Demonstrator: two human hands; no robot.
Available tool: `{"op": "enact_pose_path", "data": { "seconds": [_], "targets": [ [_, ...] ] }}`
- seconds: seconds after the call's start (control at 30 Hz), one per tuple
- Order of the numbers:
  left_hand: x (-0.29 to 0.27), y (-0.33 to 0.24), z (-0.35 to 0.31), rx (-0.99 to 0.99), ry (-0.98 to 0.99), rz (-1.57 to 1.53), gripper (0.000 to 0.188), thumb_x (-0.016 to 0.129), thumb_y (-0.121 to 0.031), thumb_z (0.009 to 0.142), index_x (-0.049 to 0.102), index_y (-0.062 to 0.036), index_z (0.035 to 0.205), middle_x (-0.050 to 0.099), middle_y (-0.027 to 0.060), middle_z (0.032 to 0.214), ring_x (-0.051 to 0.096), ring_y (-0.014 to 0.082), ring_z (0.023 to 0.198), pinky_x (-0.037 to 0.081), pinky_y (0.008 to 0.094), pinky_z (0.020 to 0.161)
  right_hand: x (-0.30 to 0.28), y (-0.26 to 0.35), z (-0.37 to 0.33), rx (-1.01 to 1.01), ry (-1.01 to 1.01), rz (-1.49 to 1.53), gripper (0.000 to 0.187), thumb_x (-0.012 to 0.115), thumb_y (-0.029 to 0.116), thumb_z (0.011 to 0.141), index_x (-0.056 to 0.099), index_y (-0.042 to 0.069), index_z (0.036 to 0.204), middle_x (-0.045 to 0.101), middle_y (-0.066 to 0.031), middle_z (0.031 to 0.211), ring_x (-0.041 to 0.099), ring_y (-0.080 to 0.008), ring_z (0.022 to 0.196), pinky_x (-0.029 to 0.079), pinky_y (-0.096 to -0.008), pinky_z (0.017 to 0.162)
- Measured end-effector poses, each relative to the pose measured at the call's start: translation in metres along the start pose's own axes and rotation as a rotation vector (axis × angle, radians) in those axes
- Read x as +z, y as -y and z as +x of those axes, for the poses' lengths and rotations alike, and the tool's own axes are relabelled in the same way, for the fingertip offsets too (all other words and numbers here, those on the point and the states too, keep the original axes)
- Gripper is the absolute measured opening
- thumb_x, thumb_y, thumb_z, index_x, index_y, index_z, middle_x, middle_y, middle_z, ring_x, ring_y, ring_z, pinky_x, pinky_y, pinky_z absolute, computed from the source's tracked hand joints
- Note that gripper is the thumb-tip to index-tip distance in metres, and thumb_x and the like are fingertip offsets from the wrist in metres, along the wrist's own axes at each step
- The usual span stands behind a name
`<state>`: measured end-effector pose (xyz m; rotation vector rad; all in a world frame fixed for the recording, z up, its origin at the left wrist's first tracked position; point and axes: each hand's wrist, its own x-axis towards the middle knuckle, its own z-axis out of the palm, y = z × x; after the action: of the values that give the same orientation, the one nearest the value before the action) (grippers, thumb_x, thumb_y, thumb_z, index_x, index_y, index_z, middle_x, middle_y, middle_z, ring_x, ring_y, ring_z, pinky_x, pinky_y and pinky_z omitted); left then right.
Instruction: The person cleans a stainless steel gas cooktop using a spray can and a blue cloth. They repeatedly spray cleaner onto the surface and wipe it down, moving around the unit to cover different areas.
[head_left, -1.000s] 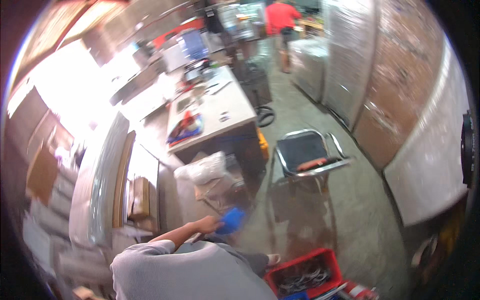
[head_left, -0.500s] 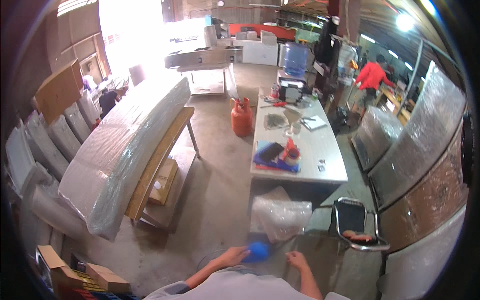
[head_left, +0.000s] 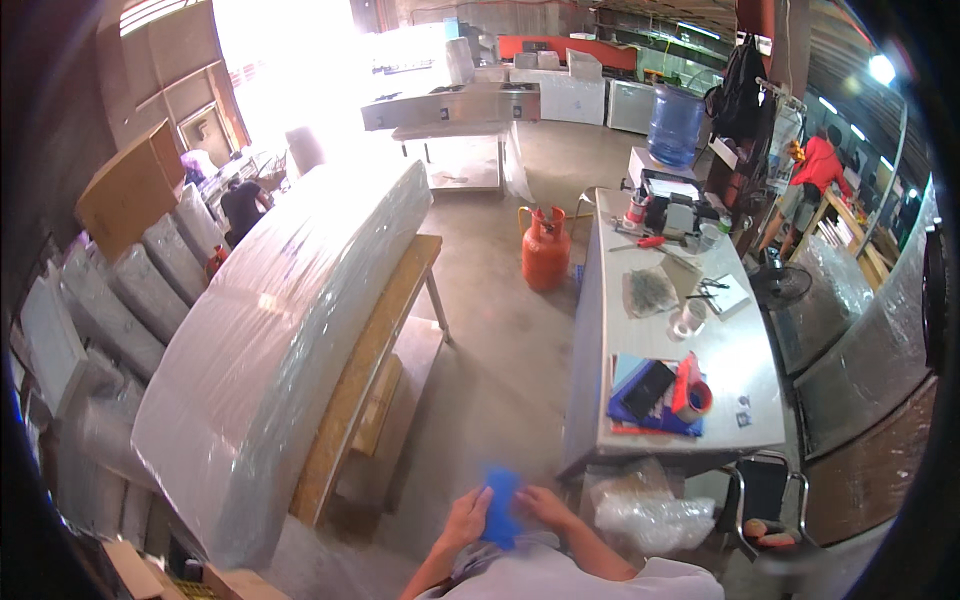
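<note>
Low in the middle, in front of my body, my left hand (head_left: 468,516) is closed on the left edge of a bright blue object (head_left: 501,510). The object is upright and roughly oblong, but motion blur hides its kind. My right hand (head_left: 545,507) is at its other side, with curled fingers pinching at the right edge; the fingertips are partly smeared. To the left lies a long wrapped panel (head_left: 270,340) on a wooden-edged work table (head_left: 375,370). On the right is a pale desk (head_left: 735,330).
The desk bears a dark phone (head_left: 648,390), a red tape dispenser (head_left: 691,392) and a water jug (head_left: 675,125) stands behind. An orange gas cylinder (head_left: 546,250) is on the floor. A black chair (head_left: 768,500) stands near right. People work far left and far right.
My right hand has come in to the blue object, from apart to touching it. The object now stands taller and more oblong. My view has shifted left and closer to the desk and wrapped panel.
</note>
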<state>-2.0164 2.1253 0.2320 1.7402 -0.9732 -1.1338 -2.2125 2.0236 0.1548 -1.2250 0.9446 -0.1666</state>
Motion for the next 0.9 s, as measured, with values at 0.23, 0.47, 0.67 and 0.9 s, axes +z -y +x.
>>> {"op": "enact_pose_path", "data": {
  "seconds": [0.23,0.47,0.67,0.9],
  "targets": [
    [-0.052,-0.05,0.24,0.045,0.173,0.028,0.044,0.048,-0.035,0.112,0.067,0.0025,0.125,0.071,0.0141,0.1,0.064,0.02,0.093,0.052,0.0371,0.089,-0.073,0.096,0.192,0.017,-0.185,0.078,0.032,0.062,0.029,0.107,0.07,0.003,0.123,0.075,-0.0073,0.107,0.072,-0.0164,0.091,0.056,-0.0321,0.076],
    [-0.114,-0.13,0.462,0.042,0.15,-0.146,0.041,0.048,-0.031,0.112,0.067,0.0008,0.131,0.071,0.0073,0.096,0.061,0.0148,0.088,0.051,0.0336,0.084,-0.192,0.28,0.352,-0.151,-0.31,0.063,0.033,0.063,0.031,0.106,0.072,0.002,0.118,0.076,-0.0081,0.102,0.072,-0.0158,0.089,0.056,-0.0305,0.073],
    [-0.122,-0.173,0.684,0.078,0.182,-0.07,0.045,0.05,-0.033,0.111,0.065,0.0006,0.136,0.074,0.0151,0.106,0.065,0.0186,0.094,0.052,0.0358,0.088,-0.281,0.378,0.524,-0.119,-0.412,-0.18,0.039,0.062,0.036,0.104,0.076,-0.001,0.105,0.076,-0.0087,0.092,0.067,-0.018,0.078,0.053,-0.034,0.073],
    [-0.159,-0.339,0.945,0.359,0.48,0.227,0.045,0.05,-0.036,0.109,0.062,-0.008,0.141,0.072,0.0247,0.116,0.069,0.0405,0.106,0.052,0.0461,0.095,-0.359,0.494,0.682,-0.261,-0.509,0.55,0.027,0.06,0.028,0.106,0.073,0.005,0.108,0.073,-0.006,0.094,0.068,-0.0148,0.076,0.058,-0.0353,0.068]
  ]
}}
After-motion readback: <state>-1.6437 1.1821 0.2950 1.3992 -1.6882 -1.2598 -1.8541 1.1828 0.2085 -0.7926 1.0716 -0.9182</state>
